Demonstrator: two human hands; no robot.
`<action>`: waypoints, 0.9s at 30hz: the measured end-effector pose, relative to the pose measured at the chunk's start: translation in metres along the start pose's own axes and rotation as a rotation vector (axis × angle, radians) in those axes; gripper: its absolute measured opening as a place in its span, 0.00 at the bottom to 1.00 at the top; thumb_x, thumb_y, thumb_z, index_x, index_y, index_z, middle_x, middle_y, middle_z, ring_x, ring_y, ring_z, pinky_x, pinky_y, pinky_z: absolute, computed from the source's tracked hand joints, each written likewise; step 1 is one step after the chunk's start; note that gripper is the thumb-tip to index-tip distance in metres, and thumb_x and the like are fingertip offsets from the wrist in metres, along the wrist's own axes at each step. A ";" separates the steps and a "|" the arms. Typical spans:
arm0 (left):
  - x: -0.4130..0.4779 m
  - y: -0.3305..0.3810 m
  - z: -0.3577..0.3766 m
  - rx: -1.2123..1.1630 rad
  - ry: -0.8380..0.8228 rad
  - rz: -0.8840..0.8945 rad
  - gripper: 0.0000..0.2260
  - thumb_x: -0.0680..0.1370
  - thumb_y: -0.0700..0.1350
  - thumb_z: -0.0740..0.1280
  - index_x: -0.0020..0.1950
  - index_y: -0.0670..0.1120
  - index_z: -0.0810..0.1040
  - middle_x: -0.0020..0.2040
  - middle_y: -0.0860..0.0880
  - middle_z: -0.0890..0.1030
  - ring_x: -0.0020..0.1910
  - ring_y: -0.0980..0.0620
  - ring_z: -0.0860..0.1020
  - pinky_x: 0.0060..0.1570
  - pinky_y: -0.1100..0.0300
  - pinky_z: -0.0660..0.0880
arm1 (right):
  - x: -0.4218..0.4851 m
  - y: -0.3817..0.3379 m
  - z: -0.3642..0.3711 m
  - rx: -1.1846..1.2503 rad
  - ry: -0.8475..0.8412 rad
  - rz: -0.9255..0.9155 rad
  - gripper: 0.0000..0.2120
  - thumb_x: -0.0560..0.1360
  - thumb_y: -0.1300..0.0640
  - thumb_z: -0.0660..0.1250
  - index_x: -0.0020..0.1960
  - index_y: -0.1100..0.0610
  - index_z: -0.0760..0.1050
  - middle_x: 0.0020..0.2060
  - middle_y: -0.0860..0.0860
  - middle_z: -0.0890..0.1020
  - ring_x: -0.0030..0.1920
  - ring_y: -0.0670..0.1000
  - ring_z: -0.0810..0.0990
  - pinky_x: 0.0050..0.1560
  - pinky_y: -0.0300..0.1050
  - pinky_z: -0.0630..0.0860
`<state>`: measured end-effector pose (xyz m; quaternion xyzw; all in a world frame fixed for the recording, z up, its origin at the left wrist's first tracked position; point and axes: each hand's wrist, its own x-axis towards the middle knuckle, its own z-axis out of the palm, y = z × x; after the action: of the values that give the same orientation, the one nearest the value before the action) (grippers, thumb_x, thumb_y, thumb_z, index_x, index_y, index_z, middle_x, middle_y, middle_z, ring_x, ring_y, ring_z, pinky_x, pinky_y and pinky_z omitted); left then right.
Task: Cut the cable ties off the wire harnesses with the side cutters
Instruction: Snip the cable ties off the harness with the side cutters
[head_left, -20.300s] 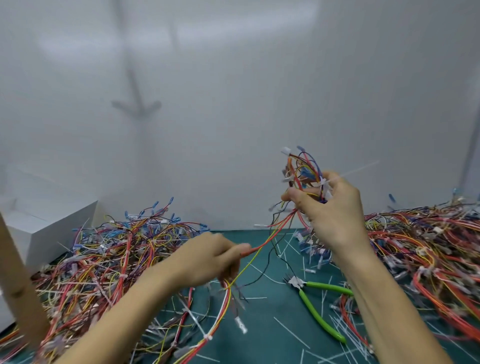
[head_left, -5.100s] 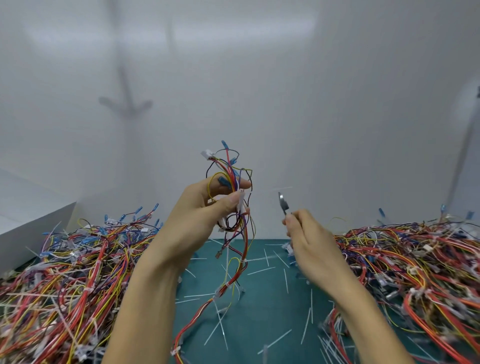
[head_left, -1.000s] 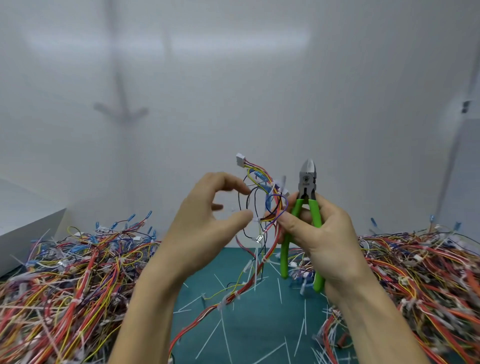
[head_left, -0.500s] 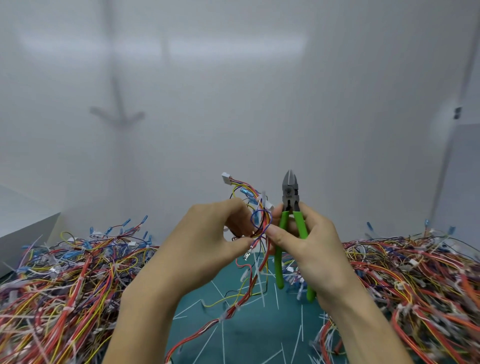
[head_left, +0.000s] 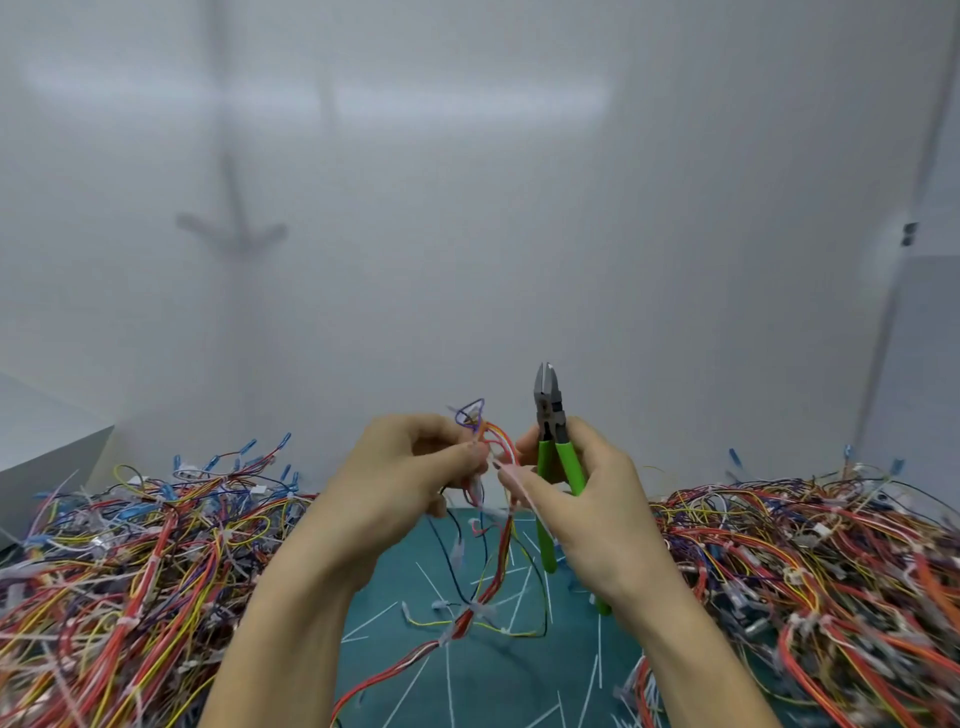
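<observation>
Left hand (head_left: 410, 478) grips blurred harness (head_left: 470, 616); right hand (head_left: 587, 509) half-hides side cutters (head_left: 550, 410).

Side cutters (head_left: 549, 415): grey metal head, glossy green plastic handles. Mat (head_left: 483, 670): matt teal.

Both forearms raised, hands nearly touching mid-scene — my left hand (head_left: 410, 478) pinches the wire harness (head_left: 497, 446), my right hand (head_left: 587, 499) curled round the side cutters (head_left: 548, 411), thumb forward.

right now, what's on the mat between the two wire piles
In the head view: cut ties on the mat, and the tail of the held harness.
</observation>
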<state>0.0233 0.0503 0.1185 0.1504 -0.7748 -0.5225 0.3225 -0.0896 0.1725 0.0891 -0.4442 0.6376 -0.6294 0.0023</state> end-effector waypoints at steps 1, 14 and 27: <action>0.001 -0.001 0.001 -0.121 0.023 -0.054 0.04 0.76 0.40 0.71 0.42 0.41 0.83 0.37 0.46 0.84 0.32 0.58 0.78 0.27 0.69 0.71 | 0.000 0.000 0.000 0.009 0.010 0.007 0.07 0.73 0.56 0.75 0.45 0.52 0.76 0.38 0.52 0.82 0.43 0.58 0.81 0.50 0.60 0.80; 0.013 -0.009 0.012 -0.958 0.226 -0.312 0.05 0.72 0.36 0.71 0.47 0.39 0.81 0.37 0.44 0.85 0.32 0.53 0.83 0.29 0.63 0.80 | -0.002 -0.002 0.000 -0.459 0.184 -0.206 0.20 0.75 0.34 0.54 0.49 0.49 0.71 0.46 0.44 0.71 0.49 0.49 0.71 0.45 0.40 0.64; 0.013 -0.007 0.022 -1.050 0.208 -0.211 0.07 0.73 0.33 0.69 0.50 0.37 0.79 0.39 0.43 0.86 0.36 0.50 0.85 0.40 0.58 0.83 | -0.006 -0.009 0.003 -0.938 -0.056 -0.166 0.23 0.78 0.34 0.46 0.56 0.49 0.69 0.48 0.45 0.76 0.51 0.51 0.63 0.51 0.45 0.67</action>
<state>-0.0020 0.0558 0.1114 0.0969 -0.3543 -0.8511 0.3751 -0.0791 0.1750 0.0918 -0.4636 0.8149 -0.2595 -0.2317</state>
